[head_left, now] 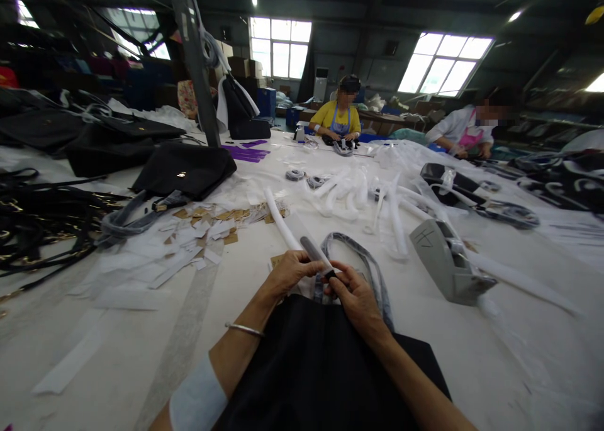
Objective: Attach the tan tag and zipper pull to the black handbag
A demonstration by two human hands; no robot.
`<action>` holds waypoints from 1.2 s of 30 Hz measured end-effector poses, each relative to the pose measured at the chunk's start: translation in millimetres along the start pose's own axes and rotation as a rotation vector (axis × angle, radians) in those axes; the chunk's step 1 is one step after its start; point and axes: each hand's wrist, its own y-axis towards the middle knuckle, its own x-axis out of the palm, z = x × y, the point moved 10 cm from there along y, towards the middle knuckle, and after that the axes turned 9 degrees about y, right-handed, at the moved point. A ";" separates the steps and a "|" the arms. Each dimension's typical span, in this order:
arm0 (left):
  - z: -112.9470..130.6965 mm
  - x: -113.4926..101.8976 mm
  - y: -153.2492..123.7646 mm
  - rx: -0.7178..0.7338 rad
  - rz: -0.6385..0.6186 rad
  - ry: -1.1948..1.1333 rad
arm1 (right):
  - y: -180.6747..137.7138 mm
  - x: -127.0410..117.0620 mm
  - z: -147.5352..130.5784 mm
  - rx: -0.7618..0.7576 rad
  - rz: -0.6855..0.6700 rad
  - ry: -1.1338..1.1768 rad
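Over the black fabric bag (321, 362), left hand (290, 270) and right hand (353, 296) pinch its soft grey handle strap (315, 253), seemingly foam-wrapped, light, limp.

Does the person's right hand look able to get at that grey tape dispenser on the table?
Probably yes: the grey dispenser sits on the table just right of the right hand with bare tabletop between, though that hand is gripping a bag handle.
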 end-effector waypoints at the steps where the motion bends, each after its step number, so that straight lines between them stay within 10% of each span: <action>1: 0.2 0.9 -0.2 0.002 -0.008 0.011 | 0.1 -0.3 -0.5 -0.005 0.003 0.003; 36: 1.7 25.2 -3.5 0.014 -0.108 0.191 | 2.5 -24.7 8.0 0.190 -0.134 -0.204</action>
